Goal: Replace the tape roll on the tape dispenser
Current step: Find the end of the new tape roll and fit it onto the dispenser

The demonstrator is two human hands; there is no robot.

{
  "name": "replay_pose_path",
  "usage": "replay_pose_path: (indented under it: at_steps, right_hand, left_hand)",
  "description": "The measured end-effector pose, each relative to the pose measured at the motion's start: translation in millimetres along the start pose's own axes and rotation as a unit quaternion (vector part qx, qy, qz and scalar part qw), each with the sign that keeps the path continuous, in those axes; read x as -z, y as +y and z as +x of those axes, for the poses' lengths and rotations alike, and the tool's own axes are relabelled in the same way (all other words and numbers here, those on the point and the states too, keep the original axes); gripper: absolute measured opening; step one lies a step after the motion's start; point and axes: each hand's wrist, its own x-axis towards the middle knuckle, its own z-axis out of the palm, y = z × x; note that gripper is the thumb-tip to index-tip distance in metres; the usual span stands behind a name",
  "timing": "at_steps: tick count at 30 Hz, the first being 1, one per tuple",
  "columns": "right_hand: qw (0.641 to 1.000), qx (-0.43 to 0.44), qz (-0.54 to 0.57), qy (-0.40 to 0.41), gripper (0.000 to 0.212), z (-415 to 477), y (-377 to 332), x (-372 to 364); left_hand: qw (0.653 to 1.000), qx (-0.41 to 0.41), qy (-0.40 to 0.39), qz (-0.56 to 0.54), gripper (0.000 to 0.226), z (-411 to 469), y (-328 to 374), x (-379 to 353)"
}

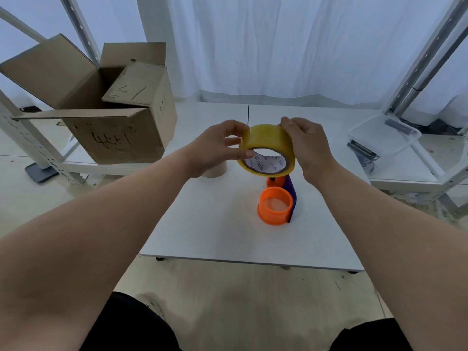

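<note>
Sitting far left on a low shelf (pixel 121 167), one cardboard box (pixel 111 133) stands with its flaps open and black scribbles on its brown side. Just right of it, a pale roll (pixel 215 171) stands on the white counter (pixel 215 231), mostly hidden behind the left hand (pixel 215 145). That hand pinches the left rim of one yellow tape roll (pixel 267 150), thumb on the near edge and fingers over the top. The tape is glossy and translucent, a wide ring with a printed white core, held in the air above the counter. The right hand (pixel 307 145) grips its right side, fingertips curled over the top. Below the tape, one dispenser (pixel 278 203) rests on the counter: a smooth orange plastic hub, round and hollow, against a dark purple plate, with a second orange part behind. Far right, one clear plastic tub (pixel 385 134) sits on another shelf, metal clips beside it.
</note>
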Motion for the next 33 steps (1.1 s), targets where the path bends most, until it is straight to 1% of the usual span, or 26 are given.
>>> replay_pose_path:
  at_steps: [2, 5, 9, 11, 13, 15, 17, 19, 21, 23, 25, 27, 29, 33]
  right_hand:
    - [1.0, -0.019, 0.015, 0.0, 0.038, 1, -1, 3]
    - [0.997, -0.059, 0.019, -0.035, 0.035, 1, -3, 5]
    - [0.994, -0.09, -0.016, -0.062, 0.051, 0, -4, 6]
    - [0.994, -0.086, -0.024, -0.059, 0.044, 0, -5, 6]
    - [0.996, -0.069, -0.031, -0.046, 0.036, -1, -7, 4]
    - [0.997, -0.041, -0.06, -0.026, 0.042, -2, -8, 0]
    - [0.997, -0.017, -0.08, -0.01, 0.054, -2, -8, -3]
    - [0.996, -0.012, -0.084, 0.005, 0.054, -2, -9, -6]
    - [0.997, -0.022, -0.076, 0.005, 0.046, -2, -10, -6]
    - [0.998, -0.037, -0.044, -0.004, 0.035, -1, -10, -5]
    - [0.998, -0.052, -0.013, -0.026, 0.028, 0, -10, -3]
    - [0.996, -0.06, 0.018, -0.058, 0.027, 0, -9, -1]
    - [0.993, -0.061, 0.037, -0.09, 0.028, 1, -7, 0]
    - [0.99, -0.043, 0.036, -0.129, 0.032, 1, -5, -3]
  left_hand:
    - [1.0, -0.002, 0.004, -0.014, 0.042, 1, -1, 2]
    - [1.0, -0.005, 0.007, -0.023, 0.041, 3, -3, 2]
    - [0.999, -0.003, 0.002, -0.037, 0.039, 2, -1, 0]
    - [1.0, 0.003, -0.009, -0.024, 0.037, 0, 3, -1]
    - [1.0, 0.01, -0.02, -0.005, 0.041, 0, 9, -4]
    - [1.0, 0.009, -0.02, 0.007, 0.045, 0, 17, -8]
    - [0.999, -0.018, 0.003, 0.047, 0.045, 0, 20, -12]
    - [0.993, -0.046, 0.047, 0.097, 0.042, 0, 18, -13]
    - [0.986, -0.065, 0.082, 0.128, 0.039, 0, 14, -12]
    - [0.977, -0.09, 0.108, 0.162, 0.033, -1, 12, -11]
    - [0.966, -0.107, 0.132, 0.193, 0.028, -1, 12, -10]
    - [0.959, -0.105, 0.151, 0.216, 0.028, 0, 11, -8]
    - [0.959, -0.092, 0.163, 0.215, 0.029, 1, 9, -6]
    - [0.976, -0.036, 0.165, 0.141, 0.03, 5, 5, -4]
